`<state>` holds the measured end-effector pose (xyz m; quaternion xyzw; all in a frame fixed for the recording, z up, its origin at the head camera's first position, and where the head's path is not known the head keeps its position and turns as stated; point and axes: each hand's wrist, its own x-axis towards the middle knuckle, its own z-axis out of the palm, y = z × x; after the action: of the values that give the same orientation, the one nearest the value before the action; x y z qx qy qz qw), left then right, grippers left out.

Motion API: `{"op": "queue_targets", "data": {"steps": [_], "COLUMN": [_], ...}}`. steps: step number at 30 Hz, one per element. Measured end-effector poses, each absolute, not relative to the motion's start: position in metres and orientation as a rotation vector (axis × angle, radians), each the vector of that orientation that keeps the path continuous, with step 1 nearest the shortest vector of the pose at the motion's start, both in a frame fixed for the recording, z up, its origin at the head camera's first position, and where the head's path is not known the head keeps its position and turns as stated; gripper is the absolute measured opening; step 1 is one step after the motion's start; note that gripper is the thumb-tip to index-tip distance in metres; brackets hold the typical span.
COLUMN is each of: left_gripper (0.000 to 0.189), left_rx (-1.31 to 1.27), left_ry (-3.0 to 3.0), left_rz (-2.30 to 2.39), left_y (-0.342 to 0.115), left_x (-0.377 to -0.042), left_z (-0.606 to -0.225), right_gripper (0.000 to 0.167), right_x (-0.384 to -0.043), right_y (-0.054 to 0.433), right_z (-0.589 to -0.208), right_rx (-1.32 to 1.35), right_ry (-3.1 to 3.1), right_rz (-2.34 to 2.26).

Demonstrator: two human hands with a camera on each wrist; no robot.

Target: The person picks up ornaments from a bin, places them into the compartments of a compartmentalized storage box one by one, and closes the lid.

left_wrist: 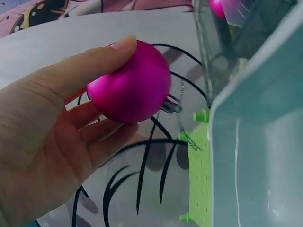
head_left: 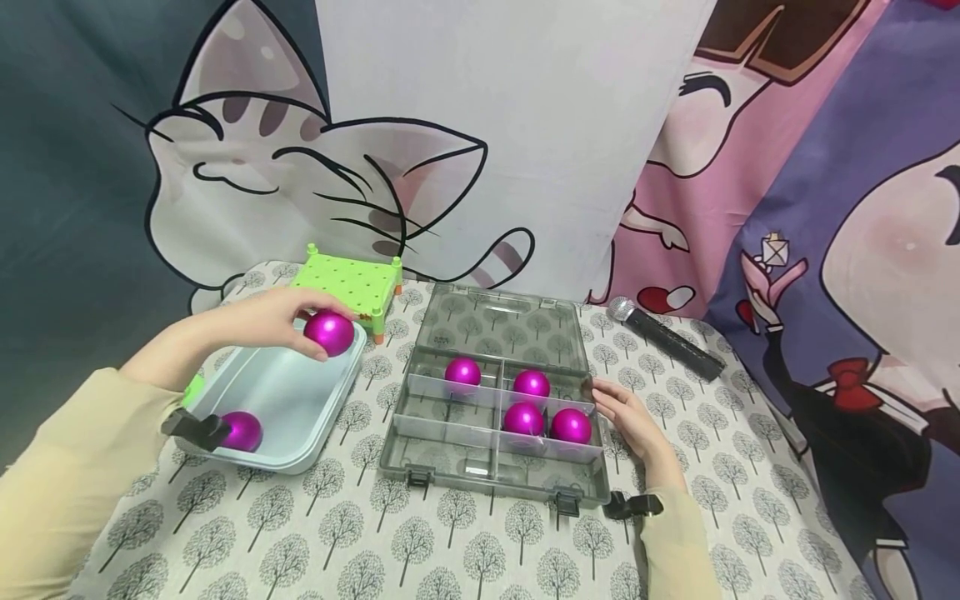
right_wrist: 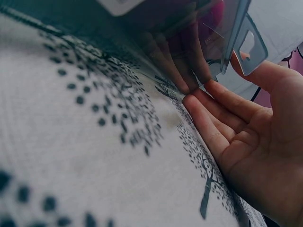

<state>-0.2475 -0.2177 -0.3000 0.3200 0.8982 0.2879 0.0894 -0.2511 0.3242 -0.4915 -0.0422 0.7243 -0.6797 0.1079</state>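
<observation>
My left hand (head_left: 273, 321) holds a shiny magenta Christmas bauble (head_left: 329, 333) between thumb and fingers, above the far rim of a pale blue tub (head_left: 300, 392). The left wrist view shows the bauble's silver cap (left_wrist: 171, 103) and a thin string hanging from it. Another magenta bauble (head_left: 242, 432) lies in the near left corner of the tub. In the middle stands a clear grey divided box (head_left: 442, 454), lid folded back, with one bauble (head_left: 462, 372) in its left half and three in its right. My right hand (head_left: 628, 419) touches the box's right wall with its fingertips.
Behind the tub stands a small bright green perforated stand (head_left: 347, 279). A black microphone (head_left: 667, 337) lies at the back right of the tree-patterned cloth (head_left: 480, 550). A cartoon-printed curtain (head_left: 525, 125) hangs behind the table. Two black latches stick out from the box's front edge.
</observation>
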Motion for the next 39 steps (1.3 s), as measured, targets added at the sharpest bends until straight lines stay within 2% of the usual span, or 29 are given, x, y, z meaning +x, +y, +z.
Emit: {"op": "queue_targets", "data": {"steps": [16,25,39], "left_gripper": [0.058,0.058,0.057], "left_rx": [1.032,1.149,1.115], "left_ry": [2.738,2.706,2.675], "left_rz": [1.133,1.122,1.052], "left_y": [-0.154,-0.116,-0.068], "left_x": [-0.266,-0.262,-0.255], "left_z": [-0.318,-0.332,-0.358], "right_gripper": [0.055,0.053,0.054], "right_x": [-0.251,-0.25,-0.251], "right_y": [0.323,0.322,0.323], "right_z": [-0.492,-0.49,-0.491], "right_rx": [-0.129,-0.129,-0.125], "right_ry": [2.125,2.132,2.138], "right_rz": [-1.997,-1.997,-1.978]}}
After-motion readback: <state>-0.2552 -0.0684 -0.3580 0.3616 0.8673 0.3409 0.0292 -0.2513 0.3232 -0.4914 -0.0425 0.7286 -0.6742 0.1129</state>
